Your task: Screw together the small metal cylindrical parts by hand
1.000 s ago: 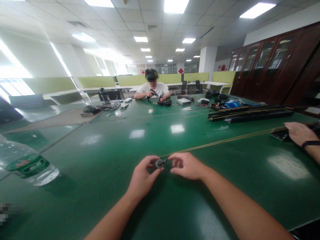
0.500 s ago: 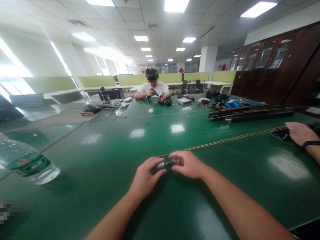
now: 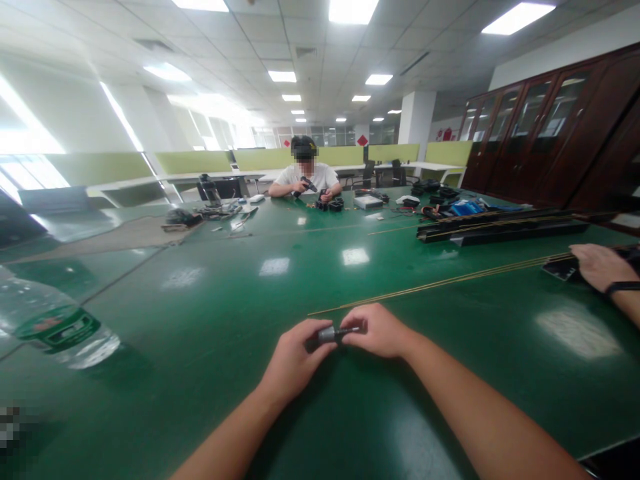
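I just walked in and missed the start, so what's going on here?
A person's left hand holds a small grey cylinder over the green table, and the right hand has its fingertips at the thin dark end; how firmly is hard to tell. Thin yellow rods stretch beyond the hands. At the right edge, another person's hand rests by a black part. Across the table, a co-worker holds a dark tool.
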Demonstrator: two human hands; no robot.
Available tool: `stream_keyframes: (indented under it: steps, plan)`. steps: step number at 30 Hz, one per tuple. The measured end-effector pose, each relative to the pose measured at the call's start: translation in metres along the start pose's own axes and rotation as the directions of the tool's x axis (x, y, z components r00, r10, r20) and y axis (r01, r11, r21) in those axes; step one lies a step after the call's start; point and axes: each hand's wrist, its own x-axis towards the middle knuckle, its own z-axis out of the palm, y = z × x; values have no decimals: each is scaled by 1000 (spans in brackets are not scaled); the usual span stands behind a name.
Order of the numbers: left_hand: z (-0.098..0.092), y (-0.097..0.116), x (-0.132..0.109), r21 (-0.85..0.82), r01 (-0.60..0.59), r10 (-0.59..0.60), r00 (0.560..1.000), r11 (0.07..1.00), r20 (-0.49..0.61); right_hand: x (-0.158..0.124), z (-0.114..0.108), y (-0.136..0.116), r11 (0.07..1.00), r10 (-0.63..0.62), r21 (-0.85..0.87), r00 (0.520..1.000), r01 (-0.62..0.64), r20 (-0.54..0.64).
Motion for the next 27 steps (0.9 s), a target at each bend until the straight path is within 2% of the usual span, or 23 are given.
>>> stream_keyframes:
  steps: [13,27]
  plan:
    - [0,5,0,14,39,-38,999,999,-19,0,-1,1,1000,0,-30,1000,0,-17]
    - [-1,1,1,13,26,-25,999,1000,-34,-1,-4,1,997,7,-70,1000,-9,-28]
